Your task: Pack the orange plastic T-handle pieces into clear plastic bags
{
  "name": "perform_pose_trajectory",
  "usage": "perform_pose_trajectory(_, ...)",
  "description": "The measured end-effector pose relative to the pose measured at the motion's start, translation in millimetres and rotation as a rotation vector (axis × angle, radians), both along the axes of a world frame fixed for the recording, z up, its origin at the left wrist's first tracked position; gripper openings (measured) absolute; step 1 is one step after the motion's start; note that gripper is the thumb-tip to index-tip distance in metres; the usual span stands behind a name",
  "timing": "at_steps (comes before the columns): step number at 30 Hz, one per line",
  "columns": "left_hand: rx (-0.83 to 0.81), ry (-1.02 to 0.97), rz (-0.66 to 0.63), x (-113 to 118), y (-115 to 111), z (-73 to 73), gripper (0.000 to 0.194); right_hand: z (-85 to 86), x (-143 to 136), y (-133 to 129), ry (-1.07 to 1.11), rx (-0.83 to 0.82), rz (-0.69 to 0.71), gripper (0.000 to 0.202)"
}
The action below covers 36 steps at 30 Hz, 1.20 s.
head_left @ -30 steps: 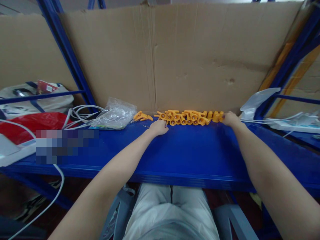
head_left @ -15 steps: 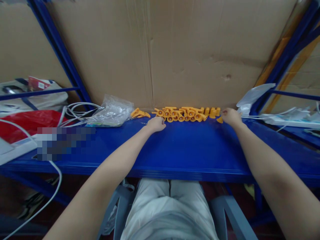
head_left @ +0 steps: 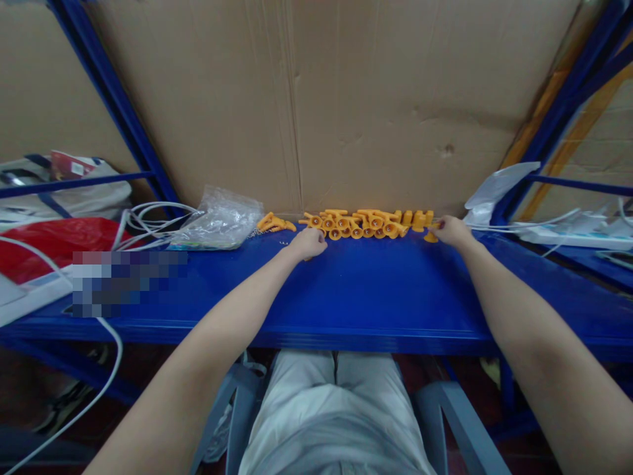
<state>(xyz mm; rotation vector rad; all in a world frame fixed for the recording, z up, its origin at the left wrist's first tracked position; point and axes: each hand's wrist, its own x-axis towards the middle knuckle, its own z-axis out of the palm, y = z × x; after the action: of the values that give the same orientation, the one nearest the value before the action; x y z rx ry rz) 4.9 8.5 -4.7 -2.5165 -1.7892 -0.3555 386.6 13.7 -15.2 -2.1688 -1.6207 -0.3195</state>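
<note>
Against the cardboard at the back of the blue table lies a row of yellow-orange plastic parts with round, funnel-like ends, stacked on their sides. My left hand is closed in front of the row's left end; what its fingers hold is hidden. Beside it a small metal spiral lies on the table. My right hand pinches a small yellow plastic piece with a flared base at the row's right end. Next to that piece stand several short yellow pieces. Further left are loose yellow parts.
A clear plastic bag lies left of the parts, with white cables and a red bag beyond it. At the right, a white plastic bag leans by the blue rack post. The blue table's front edge runs before my lap.
My right hand has shifted slightly left, and the yellow piece at its fingertips now stands more upright. My left hand stays nearly in place, slightly turned. The view has moved a little.
</note>
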Motion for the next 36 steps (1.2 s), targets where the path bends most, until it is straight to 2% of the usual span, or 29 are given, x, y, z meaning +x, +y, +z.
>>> perform_pose_trajectory(3,-0.055,-0.105,-0.036,3.6,0.5,0.9,0.027,0.5,-1.5,0.2,0.035,-0.095,-0.062,0.029)
perform_pose_trajectory(6,-0.17,-0.221,-0.054,7.5,-1.5,1.2,0.035,3.1,-3.5,-1.2,0.053,-0.163,-0.006,0.024)
perform_pose_trajectory(8,-0.171,-0.243,-0.076,8.4,-2.4,1.6,0.041,3.8,-3.0,-1.2,0.057,-0.201,0.022,0.022)
perform_pose_trajectory(12,0.036,-0.141,-0.152,4.4,-2.0,5.4,0.042,1.6,2.4,1.4,0.053,-0.217,0.046,0.02)
perform_pose_trajectory(14,0.088,-0.074,-0.152,1.3,-2.4,8.5,0.041,-0.3,6.5,3.1,0.058,-0.211,0.059,0.02)
perform_pose_trajectory(18,-0.004,0.075,-0.098,-1.1,-7.9,12.9,0.029,-2.7,14.1,6.1,0.072,-0.204,0.111,0.022)
perform_pose_trajectory(22,-0.162,0.163,-0.148,0.9,-14.5,13.2,0.035,-1.8,16.6,6.5,0.067,-0.226,0.153,0.023)
perform_pose_trajectory(27,-0.099,0.182,-0.209,2.2,-15.4,12.8,0.04,1.2,9.4,0.3,0.096,-0.245,0.139,0.026)
perform_pose_trajectory(32,-0.097,0.228,-0.263,3.2,-15.7,13.0,0.035,4.1,-2.1,-7.9,0.151,-0.258,0.106,0.024)
perform_pose_trajectory(36,-0.109,0.216,-0.336,4.7,-18.5,12.8,0.032,-0.1,-1.0,-6.2,0.158,-0.245,0.146,0.023)
